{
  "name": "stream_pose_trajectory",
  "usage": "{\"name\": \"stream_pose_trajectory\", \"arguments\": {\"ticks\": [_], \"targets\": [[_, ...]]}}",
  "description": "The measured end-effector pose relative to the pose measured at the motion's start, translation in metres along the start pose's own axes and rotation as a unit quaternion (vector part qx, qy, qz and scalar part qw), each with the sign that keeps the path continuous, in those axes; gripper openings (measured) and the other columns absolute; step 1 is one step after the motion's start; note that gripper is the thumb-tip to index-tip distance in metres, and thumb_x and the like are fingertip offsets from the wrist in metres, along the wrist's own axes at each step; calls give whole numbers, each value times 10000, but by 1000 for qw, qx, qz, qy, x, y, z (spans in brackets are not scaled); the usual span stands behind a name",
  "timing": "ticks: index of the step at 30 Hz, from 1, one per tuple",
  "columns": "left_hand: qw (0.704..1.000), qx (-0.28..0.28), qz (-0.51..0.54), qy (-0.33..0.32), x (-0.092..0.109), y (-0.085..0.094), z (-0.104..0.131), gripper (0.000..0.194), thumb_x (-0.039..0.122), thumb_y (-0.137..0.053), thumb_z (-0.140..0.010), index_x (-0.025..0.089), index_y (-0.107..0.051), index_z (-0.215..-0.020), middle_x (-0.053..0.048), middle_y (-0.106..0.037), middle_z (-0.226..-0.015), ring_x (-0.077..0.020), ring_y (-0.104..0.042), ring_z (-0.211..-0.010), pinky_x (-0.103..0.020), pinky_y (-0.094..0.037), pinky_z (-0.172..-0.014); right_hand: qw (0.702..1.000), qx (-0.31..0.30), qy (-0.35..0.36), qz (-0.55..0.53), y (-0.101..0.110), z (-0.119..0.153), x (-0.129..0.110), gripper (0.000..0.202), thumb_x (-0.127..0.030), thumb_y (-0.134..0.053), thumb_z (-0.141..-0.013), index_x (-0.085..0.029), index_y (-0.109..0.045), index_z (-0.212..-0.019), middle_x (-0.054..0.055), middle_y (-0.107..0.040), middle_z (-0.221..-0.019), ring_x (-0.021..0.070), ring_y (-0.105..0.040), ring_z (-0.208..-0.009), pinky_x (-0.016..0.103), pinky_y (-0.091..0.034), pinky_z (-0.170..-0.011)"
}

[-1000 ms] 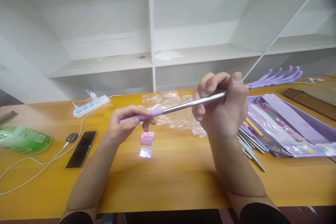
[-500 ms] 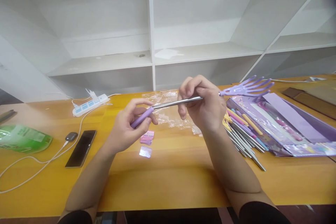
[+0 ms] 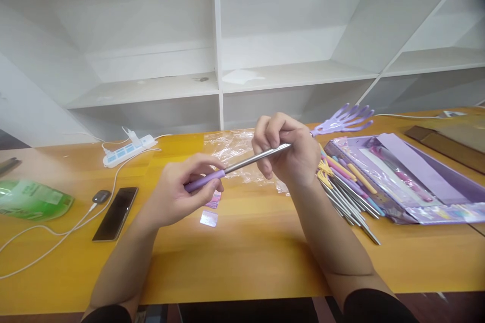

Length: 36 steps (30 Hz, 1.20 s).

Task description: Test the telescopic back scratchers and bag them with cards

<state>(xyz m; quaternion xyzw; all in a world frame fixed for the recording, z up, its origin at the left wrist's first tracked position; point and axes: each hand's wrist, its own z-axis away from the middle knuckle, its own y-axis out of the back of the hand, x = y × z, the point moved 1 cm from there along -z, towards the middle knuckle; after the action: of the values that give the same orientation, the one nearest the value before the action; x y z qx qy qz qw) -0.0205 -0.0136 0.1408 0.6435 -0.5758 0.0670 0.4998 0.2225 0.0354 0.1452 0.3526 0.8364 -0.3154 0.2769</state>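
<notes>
A metal rod [image 3: 248,161] slants up to the right between my hands. At its lower end is a purple handle [image 3: 206,180], pinched by the fingers and thumb of my left hand [image 3: 176,192]. My right hand [image 3: 290,149] is wrapped round the upper part of the rod. Beyond it sticks out a purple hand-shaped head [image 3: 343,122] with spread, curved prongs. Below my left hand lie small pink cards [image 3: 215,200] and a shiny pale card [image 3: 209,218].
Clear plastic wrappers [image 3: 235,149] lie behind my hands. To the right are metal rods with coloured handles [image 3: 352,202] and a purple box [image 3: 447,176]. On the left are a phone [image 3: 115,213], power strip [image 3: 129,151], cables and green pouch [image 3: 36,199]. Shelves [image 3: 303,78] stand behind.
The rod now tilts more steeply, with its handle lower and in line with it. The purple head has shifted left and slightly up, and my left hand has moved slightly down.
</notes>
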Motion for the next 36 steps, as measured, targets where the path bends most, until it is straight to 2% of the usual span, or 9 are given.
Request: {"name": "stream_pose_trajectory", "arguments": {"ticks": [5,10,12,15,18,21,26,30,36], "targets": [[1000,10,-3,-6,-10,1,-2,271,182,-690,-1003,241,-682,-1268,-14,-807,-874,-73,-617,-549,-182,-461,-499,999,16,-25,44,7,-8,7,224,-308,-553,-985,-224,-560,-777,-42,-532,-721,90,-545,-404,252,-405,-346],[997,69,-40,-5,-21,14,-4,274,275,-728,-997,239,-726,-1268,-45,-808,-911,-149,-764,-734,-198,-516,-528,988,104,-38,103,44,-26,4,425,-655,-674,-899,-251,-647,-1029,-28,-592,-798,85,-520,-483,247,-399,-367],[995,72,-65,-3,-21,22,-4,265,293,-726,-998,247,-743,-1258,-48,-812,-947,-158,-770,-777,-212,-542,-569,980,153,-9,128,60,-28,-2,412,-656,-683,-892,-262,-648,-1008,-15,-608,-826,84,-513,-507,243,-388,-369],[991,77,-106,-10,-22,31,-4,209,303,-747,-983,256,-787,-1183,-28,-798,-888,-104,-626,-589,-223,-452,-504,964,164,9,210,70,-24,-8,335,-576,-727,-928,-246,-671,-916,-8,-629,-790,86,-535,-494,244,-395,-376],[990,119,-71,-16,-28,33,-9,174,346,-722,-990,247,-807,-1106,-42,-790,-919,-113,-555,-586,-261,-463,-540,956,140,-8,256,65,-21,-5,343,-546,-696,-989,-224,-665,-873,-13,-636,-741,69,-500,-439,232,-318,-353],[970,230,55,-62,-38,32,-17,251,397,-627,-991,226,-796,-1064,-99,-787,-1140,-224,-701,-943,-355,-587,-811,956,161,14,243,57,-22,4,327,-514,-665,-1006,-230,-616,-852,-25,-637,-724,58,-452,-393,237,-224,-341],[909,374,119,-138,-46,35,-23,294,445,-543,-941,243,-752,-987,-92,-779,-1131,-298,-698,-1167,-442,-567,-991,947,179,59,261,48,-23,22,372,-573,-524,-1069,-248,-641,-930,11,-705,-787,138,-674,-630,276,-493,-535],[903,391,91,-154,-40,44,-20,322,425,-520,-901,264,-770,-1024,-67,-791,-1118,-316,-710,-1180,-509,-550,-1053,954,160,73,244,43,-21,32,410,-616,-474,-1072,-252,-662,-1072,56,-791,-956,205,-783,-904,359,-599,-797],[925,336,101,-148,-37,47,-19,358,437,-566,-884,255,-795,-1092,-85,-793,-1166,-326,-712,-1222,-514,-537,-1111,959,151,52,233,40,-19,35,461,-667,-470,-1056,-260,-686,-1075,53,-805,-966,221,-798,-905,388,-615,-823]]}}
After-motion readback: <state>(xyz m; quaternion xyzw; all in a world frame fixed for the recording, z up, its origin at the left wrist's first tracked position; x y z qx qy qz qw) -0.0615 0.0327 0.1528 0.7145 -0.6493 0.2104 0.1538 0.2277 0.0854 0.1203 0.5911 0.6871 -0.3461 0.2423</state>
